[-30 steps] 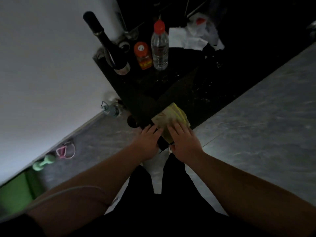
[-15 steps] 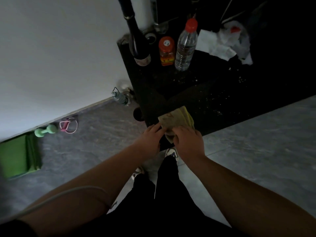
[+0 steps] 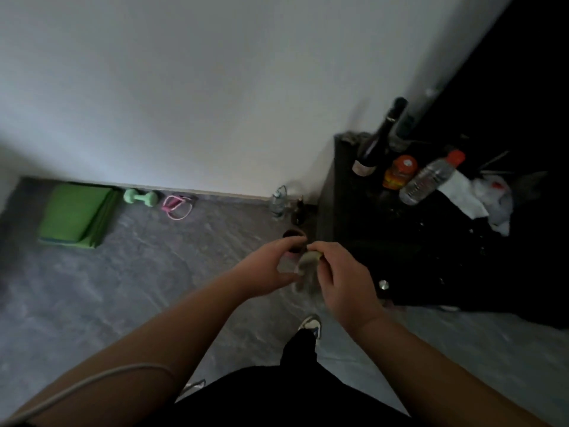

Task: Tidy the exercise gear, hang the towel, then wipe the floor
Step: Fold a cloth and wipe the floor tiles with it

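Note:
A small yellowish-green cloth (image 3: 303, 266) hangs between my two hands, above the grey floor (image 3: 138, 288). My left hand (image 3: 269, 266) pinches its left edge and my right hand (image 3: 345, 278) grips its top right part. Against the white wall lie a folded green mat (image 3: 77, 215), a light green dumbbell (image 3: 140, 197) and a pink jump rope (image 3: 177, 206), side by side on the floor at far left.
A black table (image 3: 431, 257) stands at right, bearing a dark wine bottle (image 3: 374, 149), an orange-lidded jar (image 3: 400, 172), a clear water bottle (image 3: 428, 178) and white crumpled paper (image 3: 480, 197). A small bottle (image 3: 277, 203) and a dark cup (image 3: 294, 237) sit on the floor beside it.
The cloth has been lifted off the table's corner and is now held in the air. My view has swung left, bringing the mat, dumbbell and rope into fuller sight.

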The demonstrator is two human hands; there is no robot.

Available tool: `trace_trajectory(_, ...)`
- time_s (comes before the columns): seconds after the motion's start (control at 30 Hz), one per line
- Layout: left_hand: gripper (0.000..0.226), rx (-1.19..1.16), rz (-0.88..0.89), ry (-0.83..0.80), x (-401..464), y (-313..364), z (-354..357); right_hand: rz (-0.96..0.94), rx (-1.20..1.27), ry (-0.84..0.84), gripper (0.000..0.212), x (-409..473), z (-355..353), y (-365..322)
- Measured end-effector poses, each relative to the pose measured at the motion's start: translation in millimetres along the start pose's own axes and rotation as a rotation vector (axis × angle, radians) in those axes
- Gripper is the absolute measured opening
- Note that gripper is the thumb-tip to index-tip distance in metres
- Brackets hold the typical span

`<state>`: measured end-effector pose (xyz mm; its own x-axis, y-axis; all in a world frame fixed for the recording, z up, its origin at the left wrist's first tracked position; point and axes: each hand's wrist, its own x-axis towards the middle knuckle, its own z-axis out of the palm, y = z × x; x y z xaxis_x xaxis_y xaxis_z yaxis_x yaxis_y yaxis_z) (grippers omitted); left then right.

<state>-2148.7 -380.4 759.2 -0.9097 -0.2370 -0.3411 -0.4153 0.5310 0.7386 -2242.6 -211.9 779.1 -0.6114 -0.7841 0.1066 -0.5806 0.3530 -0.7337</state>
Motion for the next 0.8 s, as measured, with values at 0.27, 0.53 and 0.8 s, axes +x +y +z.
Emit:
trace_trajectory(0.27,0.035,-0.134,-0.18,0.424,-236,-102,-86,-0.361,0.109,-0.138,0.03,-12,121,-203)
trace_trajectory(0.53,0.024,-0.238,-0.452,0.756,-490,-193,-136,-0.62,0.291,-0.379,0.021,-54,251,-405)
trace_trajectory(0.8,0.017,-0.304,-0.698,1.046,-657,-253,-133,-0.809,0.412,-0.628,0.016,-80,359,-543)
